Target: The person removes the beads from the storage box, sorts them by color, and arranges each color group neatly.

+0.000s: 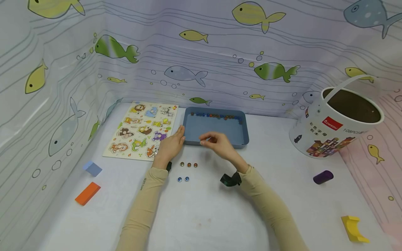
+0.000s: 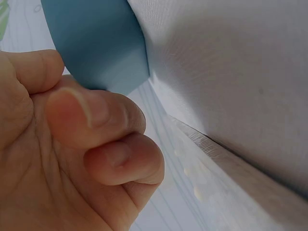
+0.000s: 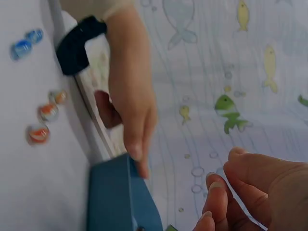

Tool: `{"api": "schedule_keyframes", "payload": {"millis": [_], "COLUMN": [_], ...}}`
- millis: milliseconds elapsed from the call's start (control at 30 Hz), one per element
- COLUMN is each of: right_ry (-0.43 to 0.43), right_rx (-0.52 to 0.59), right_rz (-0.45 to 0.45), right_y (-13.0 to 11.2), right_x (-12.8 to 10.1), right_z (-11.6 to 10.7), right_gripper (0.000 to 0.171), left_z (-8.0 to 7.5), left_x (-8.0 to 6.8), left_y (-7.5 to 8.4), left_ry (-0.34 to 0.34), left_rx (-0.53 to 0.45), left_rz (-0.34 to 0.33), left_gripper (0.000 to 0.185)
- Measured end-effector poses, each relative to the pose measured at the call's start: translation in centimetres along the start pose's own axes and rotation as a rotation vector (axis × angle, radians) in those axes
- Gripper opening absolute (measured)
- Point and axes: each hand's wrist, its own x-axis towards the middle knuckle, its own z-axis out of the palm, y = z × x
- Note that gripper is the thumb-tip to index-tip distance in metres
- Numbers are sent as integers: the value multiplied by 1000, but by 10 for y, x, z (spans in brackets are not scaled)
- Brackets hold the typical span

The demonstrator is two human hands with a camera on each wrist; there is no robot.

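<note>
Pinched fingertips on the right hand (image 1: 220, 142), low over the tray's (image 1: 238, 134) near edge; whether a marble sits between them cannot be told. Left hand (image 1: 171, 145), head view: fingers laid against the tray's left wall, probably to steady it. Tray holds a row of marbles (image 1: 216, 115) along its far wall. Three orange marbles (image 1: 188, 164) and two blue marbles (image 1: 183, 179) lie on the table (image 1: 201, 216) between the forearms, apparently sorted by colour. Also present: animal puzzle (image 1: 142, 130), bucket (image 1: 336, 122), loose blocks.

Left wrist view: tray (image 2: 96, 43) corner just beside the fingers (image 2: 91, 110), thumb tucked near them, touching rather than gripping.

Right wrist view: right hand (image 3: 250, 192) with fingertips drawn together, contents hidden; left hand (image 3: 132, 110) resting fingertips on the tray (image 3: 115, 202) corner; orange marbles (image 3: 45, 113) and blue marbles (image 3: 26, 43) on the table behind.
</note>
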Motion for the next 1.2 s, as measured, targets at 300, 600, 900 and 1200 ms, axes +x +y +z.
{"api": "schedule_keyframes", "payload": {"millis": [300,600,900,1200], "right_ry": [82,127,242,256], "right_rx": [134,195,210,142], "right_rz": [71,238,368,339], "right_y": [8,33,53,59], "right_x": [58,105,122,131], "right_z": [-48,-55,-46,-39], "right_gripper": [35,40,33,33], "left_z": [0,-1,-1,0], "left_x": [-3,-2,-2,-1], "left_y": [-3,-5,-1,0], "left_ry": [2,20,-3,14], "left_rx": [-11,-2,-4,-16], "left_rz": [6,6,8,8], "left_gripper": [53,52,53,52]}}
